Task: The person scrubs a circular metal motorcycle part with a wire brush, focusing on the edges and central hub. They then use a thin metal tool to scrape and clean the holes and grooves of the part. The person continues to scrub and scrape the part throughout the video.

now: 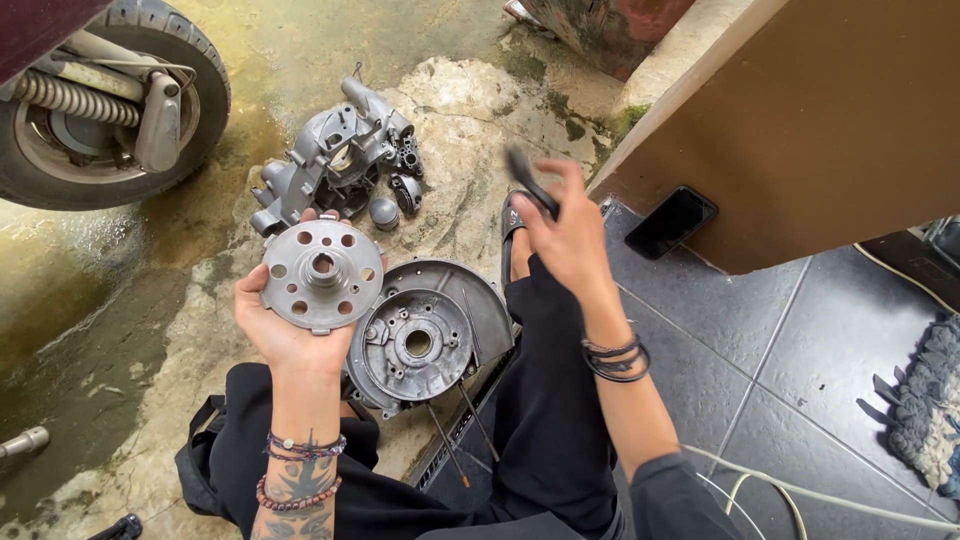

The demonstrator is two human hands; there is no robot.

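My left hand [285, 330] holds up a round grey metal disc with several holes and a central hub [322, 273], its face toward me. My right hand [570, 235] is raised to the right and grips a dark, blurred tool [528, 182] between the fingers. Below the disc, a grey round engine cover with a centre hole [430, 335] rests against my knees. A grey engine casing [335, 160] lies further off on the wet concrete, with a small dome part [384, 212] beside it.
A scooter wheel with spring shock [105, 100] stands at top left. A black phone [671, 222] leans against a brown wall at right. Two thin screwdrivers [455, 440] lie by my legs. White cables [800, 490] and a rag mat [930, 400] lie on dark tiles.
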